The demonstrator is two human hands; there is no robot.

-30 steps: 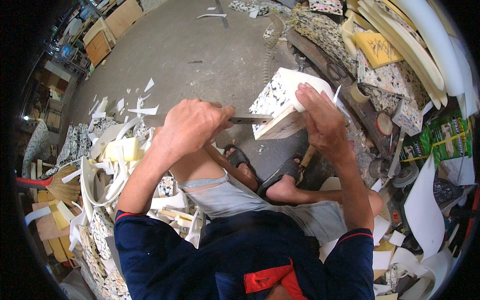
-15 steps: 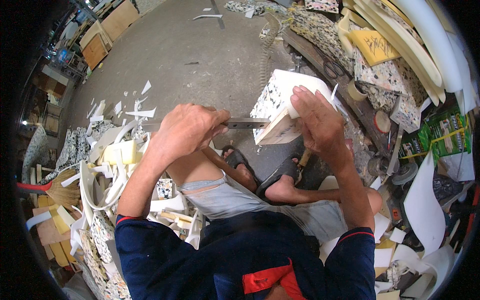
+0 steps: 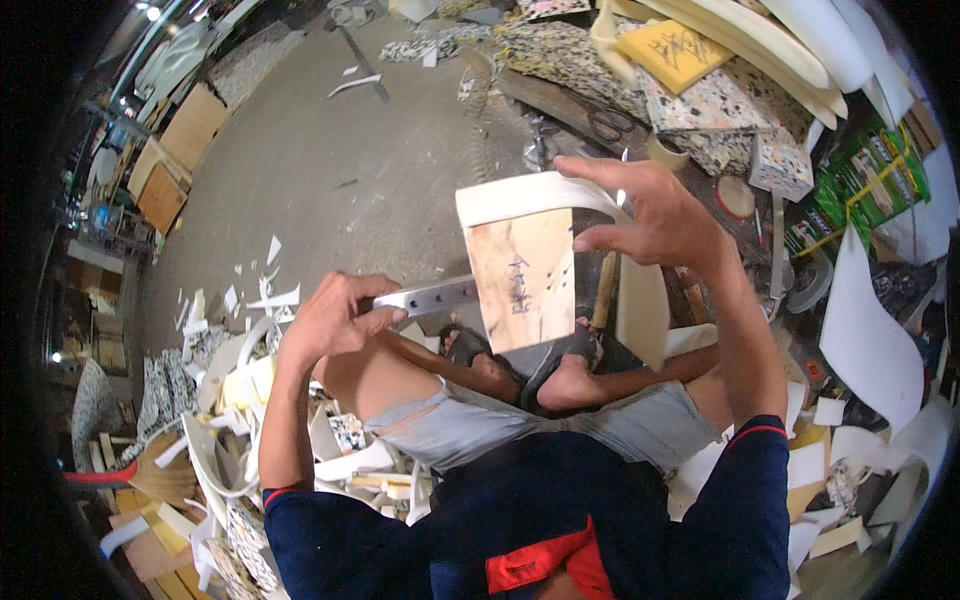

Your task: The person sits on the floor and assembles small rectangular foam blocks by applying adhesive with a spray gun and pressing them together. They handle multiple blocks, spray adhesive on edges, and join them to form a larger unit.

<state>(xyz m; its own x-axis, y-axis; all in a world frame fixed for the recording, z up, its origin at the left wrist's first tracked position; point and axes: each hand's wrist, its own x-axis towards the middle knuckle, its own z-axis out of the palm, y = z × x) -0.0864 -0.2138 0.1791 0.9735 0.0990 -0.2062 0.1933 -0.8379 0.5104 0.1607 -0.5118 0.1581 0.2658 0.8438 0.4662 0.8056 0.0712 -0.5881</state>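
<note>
Here the right hand steadies the foam-edged board upright, so the left hand, gripping a blade, can trim.

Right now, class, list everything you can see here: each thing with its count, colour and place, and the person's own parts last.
board: one, tan wood with a white foam edge, held up at centre
blade: one, grey metal, flat against the board's left edge
foam block: one, yellow, top right on the pile
speckled foam: several slabs, multicolour, top right
scissors: one pair, dark, on the speckled foam
tape roll: one, beige, right of the scissors
scraps: many, white, floor at left
cardboard: several sheets, brown, far left
floor: grey concrete
left hand: grips the blade
right hand: holds the board's top right
</note>
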